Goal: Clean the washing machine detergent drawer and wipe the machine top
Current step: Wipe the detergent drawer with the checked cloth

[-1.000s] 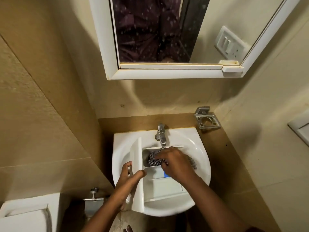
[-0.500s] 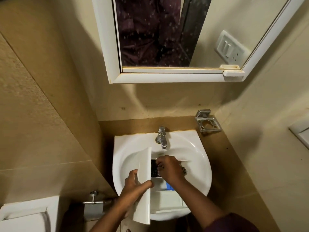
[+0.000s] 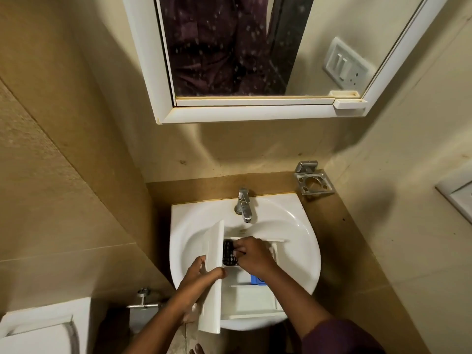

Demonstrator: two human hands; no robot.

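Observation:
A white detergent drawer [image 3: 251, 301] lies across the white basin [image 3: 293, 226], its front panel [image 3: 212, 277] standing on edge at the left. My left hand [image 3: 201, 274] grips that front panel, thumb over its inner face. My right hand [image 3: 251, 255] holds a dark patterned cloth [image 3: 228, 254] pushed down into the drawer's far compartment. A blue insert [image 3: 256, 280] shows in the middle compartment just below my right wrist. Most of the cloth is hidden under my fingers.
A chrome tap [image 3: 244, 205] stands at the basin's back edge. A metal tumbler holder [image 3: 313, 182] is fixed on the wall to the right, and a mirror cabinet [image 3: 255, 108] hangs above. A white toilet cistern [image 3: 43, 328] and a chrome wall fitting [image 3: 143, 301] sit lower left.
The drawer's front panel has tilted more upright and shifted right. My right hand has pulled in and bunched the cloth into the far compartment.

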